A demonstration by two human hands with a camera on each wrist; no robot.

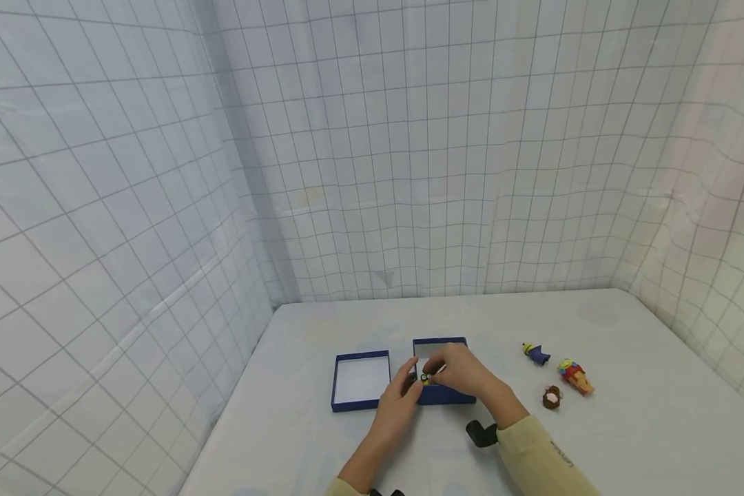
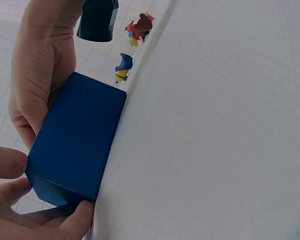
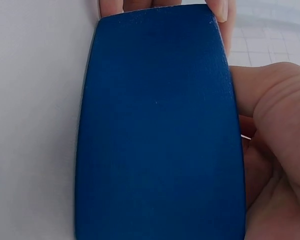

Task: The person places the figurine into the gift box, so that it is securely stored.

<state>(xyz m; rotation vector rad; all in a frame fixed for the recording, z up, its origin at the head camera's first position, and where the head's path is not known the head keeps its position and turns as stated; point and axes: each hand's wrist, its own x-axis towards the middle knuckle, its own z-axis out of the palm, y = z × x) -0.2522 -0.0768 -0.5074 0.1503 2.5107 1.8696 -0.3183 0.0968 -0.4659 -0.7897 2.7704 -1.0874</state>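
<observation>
one small yellow goggle-eyed figure (image 1: 426, 379), likely light and firm, best held by its sides: pinches it with right hand (image 1: 461, 368) at an open blue rectangular box (image 1: 445, 395), resting left hand (image 1: 397, 406) against its end.

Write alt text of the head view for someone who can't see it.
A right hand pinches a small yellow-and-black figurine at an open blue box on a white table, while the left hand touches the box's left side. A shallow blue tray or lid lies to the left; three colorful figurines lie to the right.
</observation>
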